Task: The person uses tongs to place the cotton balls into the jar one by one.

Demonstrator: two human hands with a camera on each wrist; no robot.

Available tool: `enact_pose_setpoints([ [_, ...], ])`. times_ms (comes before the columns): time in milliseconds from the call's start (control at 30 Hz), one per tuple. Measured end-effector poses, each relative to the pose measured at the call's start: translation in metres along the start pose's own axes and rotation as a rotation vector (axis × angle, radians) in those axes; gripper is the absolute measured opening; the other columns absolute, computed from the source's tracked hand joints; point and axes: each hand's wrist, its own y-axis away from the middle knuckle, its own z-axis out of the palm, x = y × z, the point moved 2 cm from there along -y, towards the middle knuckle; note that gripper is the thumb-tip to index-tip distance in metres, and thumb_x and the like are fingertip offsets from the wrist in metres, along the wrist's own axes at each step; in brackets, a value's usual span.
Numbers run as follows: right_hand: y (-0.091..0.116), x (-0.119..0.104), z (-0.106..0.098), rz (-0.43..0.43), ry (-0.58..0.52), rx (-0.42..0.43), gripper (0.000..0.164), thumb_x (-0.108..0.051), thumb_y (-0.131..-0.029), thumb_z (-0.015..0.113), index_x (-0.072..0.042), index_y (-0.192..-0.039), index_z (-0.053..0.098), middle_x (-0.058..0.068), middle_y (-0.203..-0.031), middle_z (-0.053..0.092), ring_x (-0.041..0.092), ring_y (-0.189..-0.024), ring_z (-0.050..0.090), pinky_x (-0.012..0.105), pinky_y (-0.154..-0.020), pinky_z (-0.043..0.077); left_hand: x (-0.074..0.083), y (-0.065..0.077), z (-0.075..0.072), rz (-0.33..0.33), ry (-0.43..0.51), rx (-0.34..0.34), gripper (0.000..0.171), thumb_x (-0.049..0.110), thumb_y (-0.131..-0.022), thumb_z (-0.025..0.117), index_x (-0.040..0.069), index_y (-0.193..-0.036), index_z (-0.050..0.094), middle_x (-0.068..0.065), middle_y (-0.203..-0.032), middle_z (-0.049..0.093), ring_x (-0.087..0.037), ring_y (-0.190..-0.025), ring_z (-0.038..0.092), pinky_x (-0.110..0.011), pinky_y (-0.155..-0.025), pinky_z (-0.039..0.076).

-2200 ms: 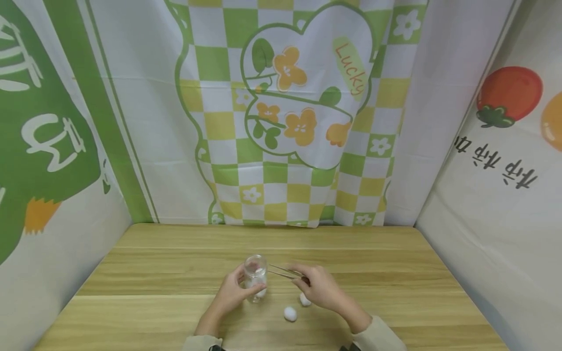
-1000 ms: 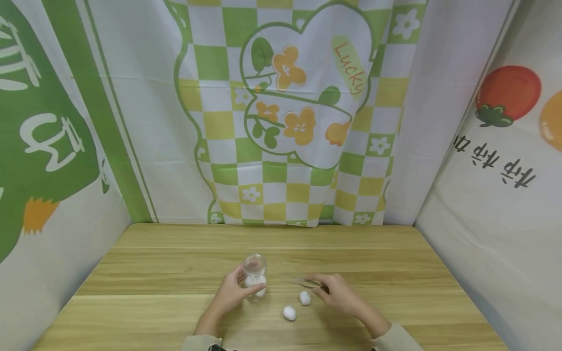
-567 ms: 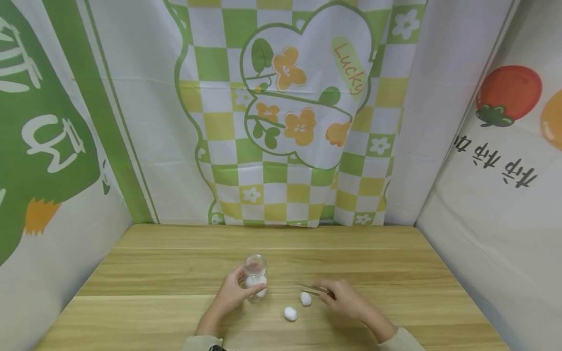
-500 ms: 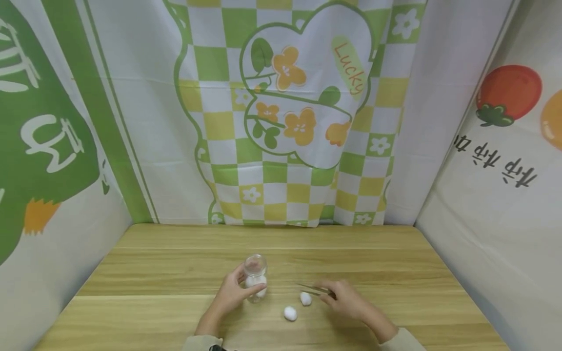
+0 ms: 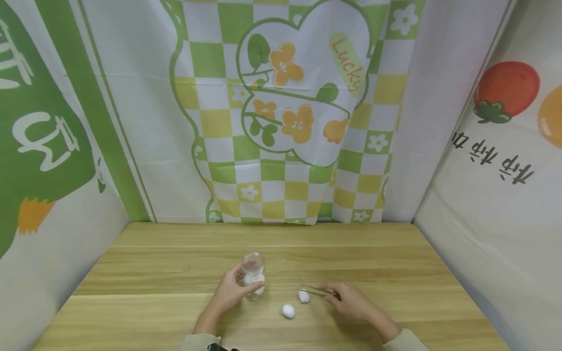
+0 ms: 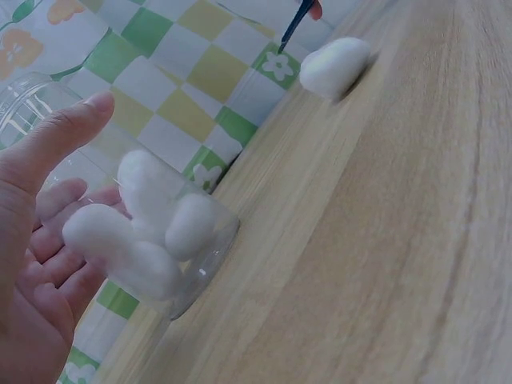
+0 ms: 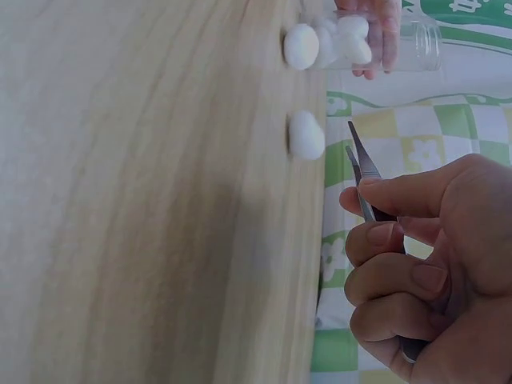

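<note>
Holding a clear jar (image 5: pixel 253 265) on the worktop (image 5: pixel 175 263): that's the left hand (image 5: pixel 229 292), curved round the side, thumb across the near face, fingers behind, parted only as far as the jar's width. Jar upright, mouth up. Several white cotton balls (image 6: pixel 190 226) inside, bunched in the lower part, easy to see through the wall.

Right hand (image 5: pixel 351 302) has metal tweezers (image 7: pixel 366 164), pinched by thumb and index finger, other fingers curled in toward the palm. Tips slightly parted, pointing to the jar's side, just above the farther loose cotton ball (image 5: pixel 304 296); the right wrist view shows a gap between them. Nearer loose cotton ball (image 5: pixel 288 311) also lies on the worktop, closer to the person and to the jar. Those two sit near each other, apart, both between jar and right hand.

From where I'm standing: pale sleeves (image 5: pixel 405 341) on both arms, dark band (image 5: pixel 213 347) at the left wrist. Checked cloth (image 5: pixel 274 173) hangs behind, green, yellow and white, printed "Lucky". Red fruit print (image 5: pixel 507 92) on the person's right, green print (image 5: pixel 48 180) on the left.
</note>
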Motion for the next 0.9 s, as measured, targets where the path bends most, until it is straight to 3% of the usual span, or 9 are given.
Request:
enact_pose_setpoints([
  [267, 0.004, 0.008, 0.001, 0.019, -0.012, 0.002, 0.031, -0.009, -0.092, 0.06, 0.004, -0.12, 0.062, 0.008, -0.088, 0.065, -0.002, -0.058, 0.039, 0.016, -0.049, 0.037, -0.001, -0.002, 0.001, -0.016, -0.003, -0.002, 0.075, 0.025, -0.077, 0.08, 0.003, -0.14, 0.046, -0.021, -0.138, 0.056, -0.04, -0.13, 0.052, -0.052, -0.112, 0.042],
  [500, -0.001, 0.009, 0.003, 0.023, -0.002, -0.001, 0.031, -0.01, -0.092, 0.06, 0.003, -0.12, 0.062, 0.007, -0.089, 0.065, -0.001, -0.061, 0.041, 0.016, -0.05, 0.039, 0.001, -0.001, -0.002, -0.037, -0.026, 0.012, 0.075, 0.025, -0.077, 0.08, 0.001, -0.14, 0.046, -0.024, -0.137, 0.056, -0.043, -0.128, 0.052, -0.055, -0.112, 0.042],
  [900, -0.004, 0.013, 0.005, 0.049, -0.009, -0.029, 0.03, -0.008, -0.092, 0.059, 0.002, -0.12, 0.062, 0.001, -0.074, 0.055, 0.0, -0.056, 0.037, 0.015, -0.047, 0.034, 0.0, -0.004, 0.001, -0.023, -0.009, 0.012, 0.07, 0.021, -0.077, 0.081, 0.004, -0.137, 0.049, -0.022, -0.137, 0.057, -0.042, -0.129, 0.052, -0.054, -0.114, 0.04],
])
